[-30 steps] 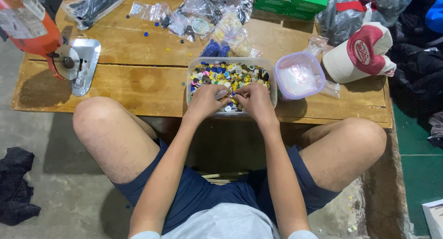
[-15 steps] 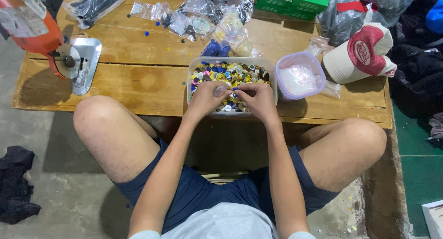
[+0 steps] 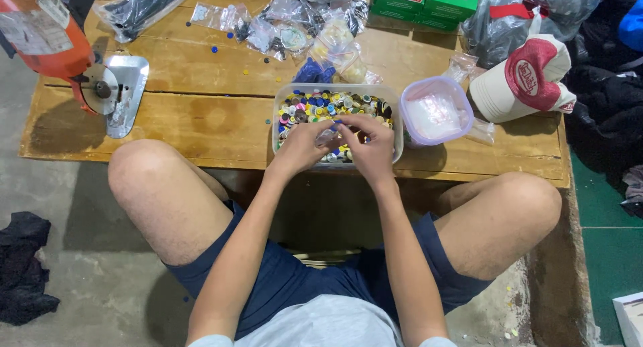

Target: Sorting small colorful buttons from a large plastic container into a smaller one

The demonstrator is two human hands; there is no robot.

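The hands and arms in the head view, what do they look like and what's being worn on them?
Both the left hand and right hand are bare: no gloves, rings, watch or bands show. The forearms are uncovered down their length. Pale, light-coloured short sleeves appear only at the bottom edge, near the upper arms.

1. Even, moderately bright light falls from above on the wooden table [image 3: 201,112].
2. Soft shadow lies under the table edge, between the knees.
3. Mild glare shows on the metal plate [image 3: 127,92] and plastic bags [image 3: 295,19].
4. Focus is fairly sharp; the hands [image 3: 338,143] look slightly soft.
5. The frame's edges bend slightly.
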